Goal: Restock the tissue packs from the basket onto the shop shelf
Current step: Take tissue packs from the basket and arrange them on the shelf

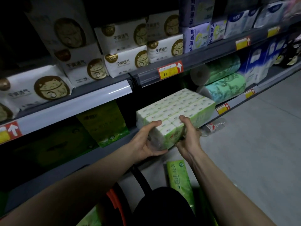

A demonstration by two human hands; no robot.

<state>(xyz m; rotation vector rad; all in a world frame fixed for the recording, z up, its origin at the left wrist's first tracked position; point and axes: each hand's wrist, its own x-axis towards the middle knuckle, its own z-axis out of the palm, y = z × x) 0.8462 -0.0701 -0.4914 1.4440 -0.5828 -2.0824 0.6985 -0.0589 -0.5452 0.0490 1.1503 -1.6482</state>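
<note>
A large white-and-green multipack of tissue packs (175, 110) lies tilted, its far end inside the bottom shelf (114, 144) opening and its near end sticking out. My left hand (146, 141) grips the near left corner, thumb on top. My right hand (189, 132) grips the near right corner, fingers over the top edge. Below my arms stands the basket (117, 203) with a red rim and black handle. A tall green tissue pack (179, 180) stands in it, and another green pack (91, 217) shows at the bottom edge.
Green-boxed tissue packs (104, 121) stand to the left on the same shelf. Green paper rolls (223, 84) lie to the right. White cat-logo packs (125, 62) fill the shelf above. A plastic bottle (211, 127) lies on the grey floor (260, 144) under the shelf edge.
</note>
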